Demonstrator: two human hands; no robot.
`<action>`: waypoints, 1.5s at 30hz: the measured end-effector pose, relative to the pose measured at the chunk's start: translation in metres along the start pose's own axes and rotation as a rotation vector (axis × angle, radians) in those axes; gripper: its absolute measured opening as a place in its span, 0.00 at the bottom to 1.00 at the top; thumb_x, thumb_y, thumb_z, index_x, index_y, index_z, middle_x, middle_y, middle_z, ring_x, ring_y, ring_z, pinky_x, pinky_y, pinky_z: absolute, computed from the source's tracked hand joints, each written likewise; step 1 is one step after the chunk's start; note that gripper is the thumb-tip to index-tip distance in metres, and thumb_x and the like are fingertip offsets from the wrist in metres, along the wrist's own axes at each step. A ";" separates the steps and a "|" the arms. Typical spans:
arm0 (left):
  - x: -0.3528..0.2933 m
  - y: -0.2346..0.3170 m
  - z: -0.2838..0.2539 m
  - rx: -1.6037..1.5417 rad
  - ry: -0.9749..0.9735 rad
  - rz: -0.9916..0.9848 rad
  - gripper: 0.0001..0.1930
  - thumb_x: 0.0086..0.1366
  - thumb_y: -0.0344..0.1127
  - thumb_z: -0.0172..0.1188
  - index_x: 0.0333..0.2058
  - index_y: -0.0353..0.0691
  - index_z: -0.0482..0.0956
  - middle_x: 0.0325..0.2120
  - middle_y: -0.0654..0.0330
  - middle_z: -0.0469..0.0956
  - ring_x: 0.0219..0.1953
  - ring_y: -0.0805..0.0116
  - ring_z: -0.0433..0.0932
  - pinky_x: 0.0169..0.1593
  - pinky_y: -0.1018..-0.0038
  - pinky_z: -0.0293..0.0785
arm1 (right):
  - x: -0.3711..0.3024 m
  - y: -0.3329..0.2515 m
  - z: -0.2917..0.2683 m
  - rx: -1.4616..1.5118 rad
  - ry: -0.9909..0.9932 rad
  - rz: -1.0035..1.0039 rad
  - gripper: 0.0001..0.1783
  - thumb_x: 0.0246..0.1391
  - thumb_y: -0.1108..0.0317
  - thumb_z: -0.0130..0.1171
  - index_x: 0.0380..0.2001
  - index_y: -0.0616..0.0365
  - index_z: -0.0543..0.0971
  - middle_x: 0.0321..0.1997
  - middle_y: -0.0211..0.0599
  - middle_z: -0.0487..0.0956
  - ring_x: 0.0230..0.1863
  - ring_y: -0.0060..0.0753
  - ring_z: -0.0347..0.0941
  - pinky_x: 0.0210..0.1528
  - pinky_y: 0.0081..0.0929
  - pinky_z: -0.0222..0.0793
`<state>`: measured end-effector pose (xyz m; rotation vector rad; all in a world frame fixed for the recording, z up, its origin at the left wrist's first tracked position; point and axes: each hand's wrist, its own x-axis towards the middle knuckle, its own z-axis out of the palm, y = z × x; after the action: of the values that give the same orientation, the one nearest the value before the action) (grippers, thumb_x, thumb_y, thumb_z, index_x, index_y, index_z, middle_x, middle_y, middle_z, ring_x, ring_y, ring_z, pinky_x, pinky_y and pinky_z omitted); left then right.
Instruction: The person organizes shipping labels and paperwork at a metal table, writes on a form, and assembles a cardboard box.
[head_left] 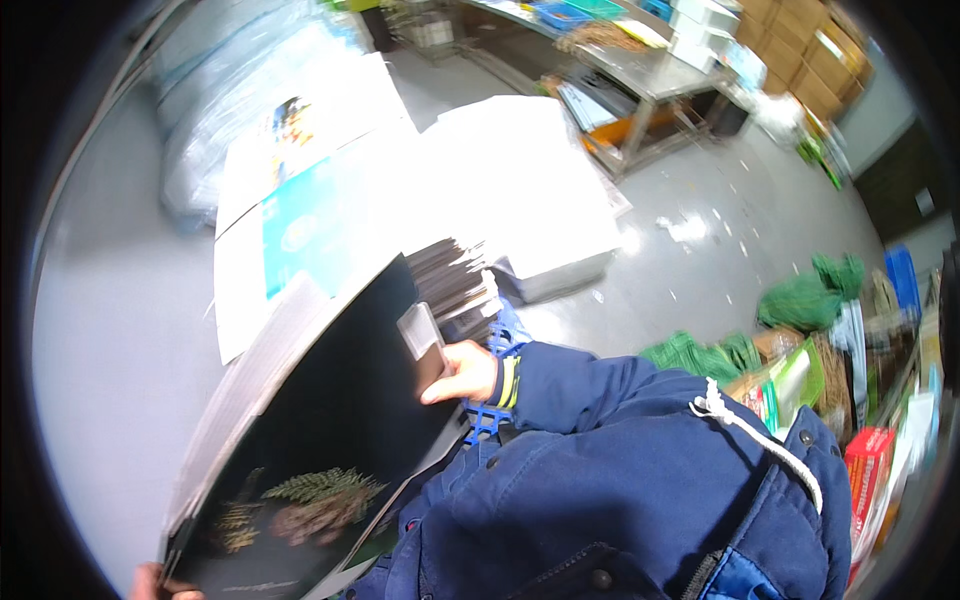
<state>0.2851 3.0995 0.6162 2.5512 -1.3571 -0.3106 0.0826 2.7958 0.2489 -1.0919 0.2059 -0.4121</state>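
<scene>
A thick stack of large printed sheets (330, 420) is tilted in front of me, its top sheet black with a picture of green fern and brown cones. My right hand (468, 372) is closed on its right edge, thumb on the black face beside a pale rectangular patch. My left hand (158, 584) grips the lower left corner, mostly cut off by the picture's rim. Behind the stack's upper end, more dark sheets (450, 285) lie piled by a blue plastic crate (490, 420). Whether the sheets are paper or thin card I cannot tell.
Overexposed white stacks (530, 190) and a printed turquoise-and-white sheet (315, 220) lie beyond. Clear plastic wrap (240, 110) covers something at the far left. A metal table (650, 75) and brown cartons (800, 50) stand behind. Green sacks (815, 290) and a red box (868, 470) are at right.
</scene>
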 end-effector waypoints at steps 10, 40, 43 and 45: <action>0.173 0.119 0.291 -0.054 -0.146 0.684 0.15 0.40 0.25 0.61 0.30 0.37 0.71 0.21 0.51 0.71 0.25 0.47 0.72 0.27 0.65 0.67 | -0.187 -0.172 -0.269 -0.658 0.472 -0.040 0.12 0.39 0.81 0.60 0.32 0.63 0.78 0.31 0.34 0.79 0.36 0.21 0.72 0.40 0.21 0.68; 0.465 0.664 0.728 -0.456 -0.400 0.994 0.14 0.47 0.36 0.66 0.33 0.41 0.75 0.25 0.53 0.76 0.28 0.52 0.75 0.31 0.68 0.70 | -0.499 -0.323 -0.655 -1.103 1.101 0.012 0.09 0.41 0.76 0.63 0.28 0.66 0.76 0.25 0.33 0.74 0.28 0.24 0.70 0.31 0.21 0.64; 0.519 0.767 0.705 -0.482 -0.326 1.151 0.16 0.45 0.34 0.67 0.34 0.39 0.75 0.27 0.52 0.76 0.31 0.52 0.75 0.33 0.68 0.70 | -0.535 -0.332 -0.725 -0.840 1.289 -0.068 0.10 0.39 0.73 0.67 0.27 0.64 0.77 0.26 0.30 0.75 0.28 0.19 0.69 0.31 0.19 0.64; 0.565 0.825 0.677 -0.465 -0.209 1.252 0.18 0.43 0.33 0.68 0.35 0.38 0.75 0.30 0.52 0.77 0.32 0.53 0.76 0.35 0.68 0.71 | -0.544 -0.343 -0.782 -0.881 1.327 -0.181 0.11 0.39 0.72 0.68 0.26 0.64 0.77 0.26 0.31 0.77 0.26 0.19 0.70 0.31 0.19 0.65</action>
<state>-0.2514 2.1091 0.1803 0.9994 -2.2756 -0.5289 -0.7683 2.2519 0.1799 -1.5337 1.5810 -1.2475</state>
